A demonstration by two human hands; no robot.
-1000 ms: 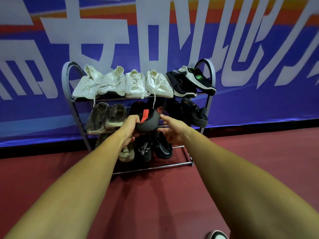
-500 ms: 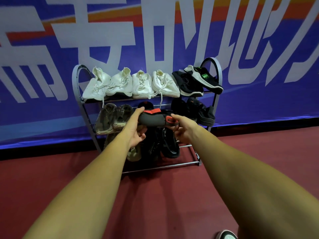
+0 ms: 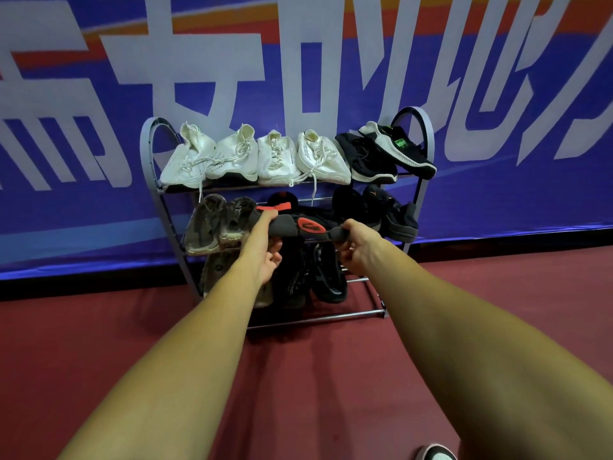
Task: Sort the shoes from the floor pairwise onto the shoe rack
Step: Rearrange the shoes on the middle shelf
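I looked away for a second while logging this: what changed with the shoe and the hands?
The dark shoe was turned from end-on to sideways in front of the rack, red logo facing out. The left hand now holds its left end, the right hand its right end. The other shoes on the rack stayed put.

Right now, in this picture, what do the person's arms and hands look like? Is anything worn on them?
Both arms are bare as far as the view shows: there is no sleeve on the left forearm or the right forearm. The left hand and the right hand wear no gloves. No watch, bracelet or ring shows on the sides that are visible.
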